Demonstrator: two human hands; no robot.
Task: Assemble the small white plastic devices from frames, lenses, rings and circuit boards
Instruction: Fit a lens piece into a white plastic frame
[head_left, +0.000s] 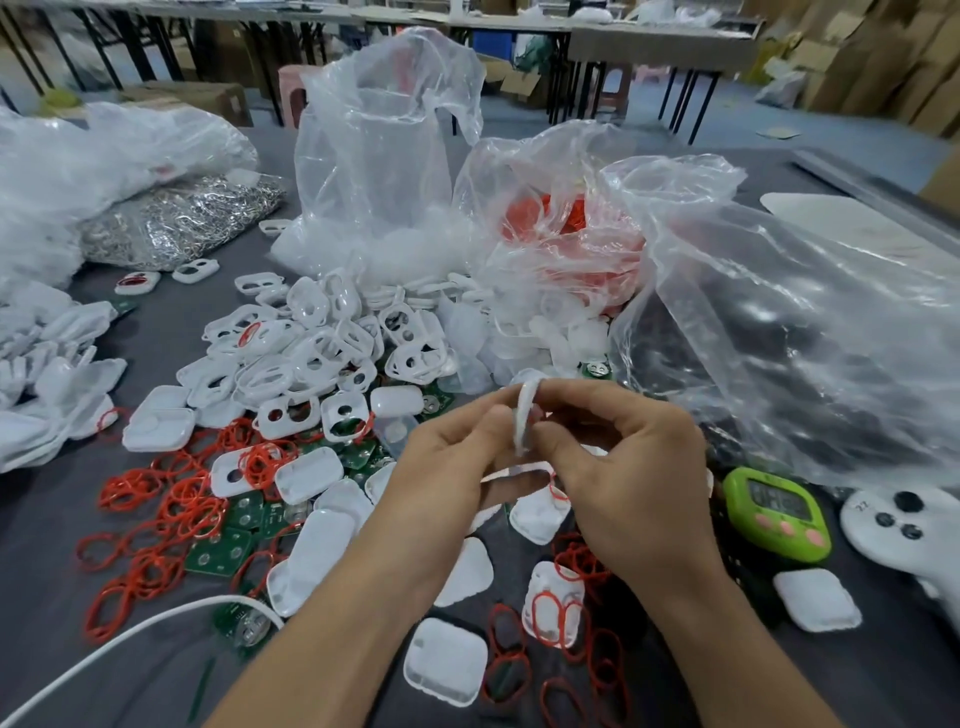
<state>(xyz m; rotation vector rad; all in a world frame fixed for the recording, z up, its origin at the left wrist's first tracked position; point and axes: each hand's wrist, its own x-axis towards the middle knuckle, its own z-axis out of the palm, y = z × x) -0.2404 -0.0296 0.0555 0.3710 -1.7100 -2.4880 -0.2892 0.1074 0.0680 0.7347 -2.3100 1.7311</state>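
Grip of left hand (457, 460), grip of right hand (623, 467), both raised, pinching frame (524, 415) edge-on

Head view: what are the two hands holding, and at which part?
One small white plastic piece, seen edge-on. The left hand and the right hand pinch it with their fingertips from opposite sides.

White frame (524, 415) between both hands' fingers (558, 434)

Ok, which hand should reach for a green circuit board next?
Left, probably: the circuit boards lie nearer the left hand, while the right hand pinches the white frame.
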